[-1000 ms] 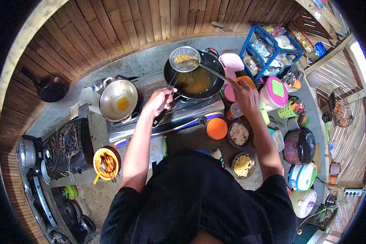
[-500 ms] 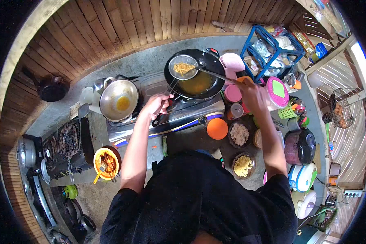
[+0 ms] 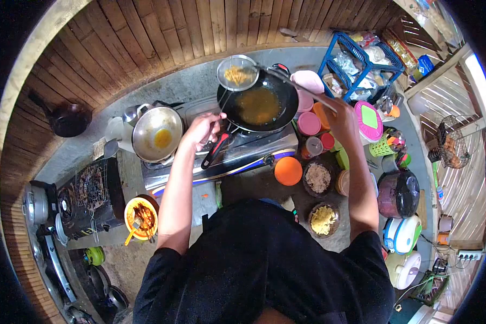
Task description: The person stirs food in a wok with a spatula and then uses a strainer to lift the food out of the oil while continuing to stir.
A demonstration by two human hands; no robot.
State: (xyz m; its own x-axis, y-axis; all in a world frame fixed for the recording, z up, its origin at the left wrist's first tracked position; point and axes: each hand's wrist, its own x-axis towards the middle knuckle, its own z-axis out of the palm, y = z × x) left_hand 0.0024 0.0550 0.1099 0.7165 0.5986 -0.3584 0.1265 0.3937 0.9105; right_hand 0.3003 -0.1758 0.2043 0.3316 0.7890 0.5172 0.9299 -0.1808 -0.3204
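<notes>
My left hand [image 3: 204,130] is closed round the thin handle of a wire strainer [image 3: 228,82]. Golden fried strips [image 3: 238,75] lie in the strainer's mesh bowl, which is over the far left rim of a black wok [image 3: 286,93]. Brownish oil [image 3: 259,106] pools in the wok. My right hand [image 3: 340,115] grips a long-handled cooking utensil [image 3: 302,86] that slants toward the strainer; its far end meets the strainer's right edge, and its head is hard to make out. The wok's red-and-black handle [image 3: 216,151] points toward me, below my left hand.
The wok stands on a gas stove [image 3: 243,148] beside a pale pan [image 3: 146,141] with yellow oil. Right of it are pink-lidded containers [image 3: 309,123], an orange lid [image 3: 288,171] and a bowl of pale yellow strips [image 3: 323,220]. A blue rack [image 3: 356,48] stands behind.
The strainer with the fried strips has moved up and left, from over the wok's oil to its far rim. My left hand has shifted slightly up and left; my right hand moved slightly right.
</notes>
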